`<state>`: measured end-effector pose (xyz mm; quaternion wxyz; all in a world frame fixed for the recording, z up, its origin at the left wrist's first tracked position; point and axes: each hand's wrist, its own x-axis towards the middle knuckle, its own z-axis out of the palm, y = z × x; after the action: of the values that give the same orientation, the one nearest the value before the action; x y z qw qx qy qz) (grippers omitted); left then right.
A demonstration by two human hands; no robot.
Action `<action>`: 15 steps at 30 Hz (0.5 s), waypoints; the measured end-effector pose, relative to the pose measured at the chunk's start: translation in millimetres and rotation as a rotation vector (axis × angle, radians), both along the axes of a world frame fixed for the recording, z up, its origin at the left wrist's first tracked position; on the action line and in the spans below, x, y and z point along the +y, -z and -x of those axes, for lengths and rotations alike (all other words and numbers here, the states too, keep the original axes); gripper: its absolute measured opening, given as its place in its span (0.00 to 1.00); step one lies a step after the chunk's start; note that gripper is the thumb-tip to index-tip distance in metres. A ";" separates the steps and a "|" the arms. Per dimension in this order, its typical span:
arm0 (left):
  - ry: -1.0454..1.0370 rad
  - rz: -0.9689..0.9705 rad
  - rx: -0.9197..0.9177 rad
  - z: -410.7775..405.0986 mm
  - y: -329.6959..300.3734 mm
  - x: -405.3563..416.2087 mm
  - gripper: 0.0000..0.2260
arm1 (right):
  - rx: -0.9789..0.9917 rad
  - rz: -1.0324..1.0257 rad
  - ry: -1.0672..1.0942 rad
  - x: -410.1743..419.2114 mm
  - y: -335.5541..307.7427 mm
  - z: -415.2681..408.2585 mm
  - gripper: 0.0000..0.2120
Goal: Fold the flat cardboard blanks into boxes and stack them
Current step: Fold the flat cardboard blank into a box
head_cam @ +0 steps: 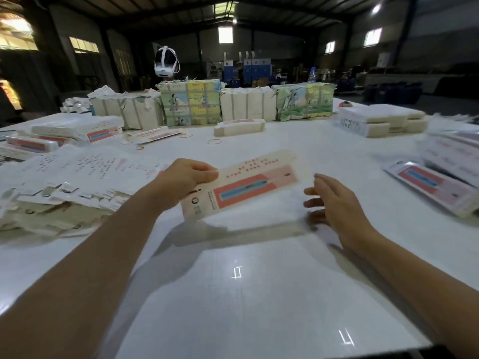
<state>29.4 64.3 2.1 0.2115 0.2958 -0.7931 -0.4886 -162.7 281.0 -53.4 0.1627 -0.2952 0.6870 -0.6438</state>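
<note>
My left hand [185, 178] pinches the left end of a flat cardboard blank [248, 185], cream with a red-and-blue panel, held tilted just above the white table [246, 281]. My right hand [334, 206] hovers to the blank's right, fingers spread, holding nothing and not touching it. A messy heap of flat blanks [64, 182] lies at the left. Folded boxes [77, 130] are stacked at the far left, and one folded box [239, 126] lies alone further back in the middle.
Strapped bundles of blanks [190, 103] line the table's far edge, with a white headset [166, 62] behind them. More stacks [381, 120] and printed blanks [438, 182] sit at the right. Rubber bands [213, 141] lie mid-table.
</note>
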 end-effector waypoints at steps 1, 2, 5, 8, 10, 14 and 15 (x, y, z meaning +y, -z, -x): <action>0.052 -0.038 -0.017 3.3 7.3 7.6 0.05 | -0.196 0.080 -0.043 1.2 -3.4 0.4 0.14; 0.085 -0.079 -0.029 5.4 13.8 13.5 0.06 | -0.306 0.130 -0.074 2.6 -5.8 0.7 0.13; 0.146 -0.159 -0.081 2.1 26.6 24.3 0.08 | -0.344 0.200 -0.062 5.9 -8.2 0.4 0.07; 0.138 -0.090 -0.147 -3.9 30.3 30.5 0.06 | -0.364 0.193 -0.044 6.7 -8.4 -3.1 0.04; 0.042 0.147 -0.184 -1.1 30.5 38.4 0.08 | -0.334 0.181 -0.058 6.4 -9.2 -6.9 0.05; 0.128 0.722 -0.357 16.6 31.8 74.7 0.41 | -0.220 0.145 -0.105 7.7 -7.8 -14.3 0.05; 0.148 0.792 -0.373 20.8 34.0 83.4 0.46 | -0.206 0.141 -0.105 8.6 -7.7 -15.2 0.05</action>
<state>8.6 147.7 -31.9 0.1262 0.2176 -0.9627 -0.0992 -147.4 289.6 -45.7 0.2448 -0.2737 0.6032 -0.7081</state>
